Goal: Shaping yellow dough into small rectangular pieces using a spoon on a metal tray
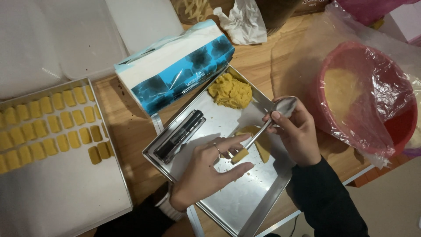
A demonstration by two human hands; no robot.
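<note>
**So: both hands on one dough piece over the steel tray**

Nearest us, our left hand [206, 171] sits low over the steel tray [237, 206], fingers spread, ring on one finger. Thumb and forefinger are only partly closed, bracketing a small yellow dough piece [239, 155]. They touch it at its sides; we can't tell if it's lifted or resting on the tray.

Our right hand [298, 134] is just beside, closed firmly around the bowl end of a metal spoon [271, 122], held reversed. The spoon's handle tip runs down-left and meets the dough piece. A flat smear of dough [262, 145] lies on the tray under the spoon.

Further in on the same tray: a black rectangular mould tool [180, 135] near the left rim, well apart from the hands. A lump of yellow dough [230, 91] sits at the tray's far corner.

Left of us, a second tray [66, 197] lined with white paper carries rows of shaped dough pieces [52, 125] across its far half.

Beyond the steel tray, a blue-and-white tissue pack [175, 66] lies tilted, touching the tray's far edge. To the right, a red basin [394, 127] lined with clear plastic holds more dough. At the far edge of the wooden table [280, 61] sits crumpled white paper [241, 22].
</note>
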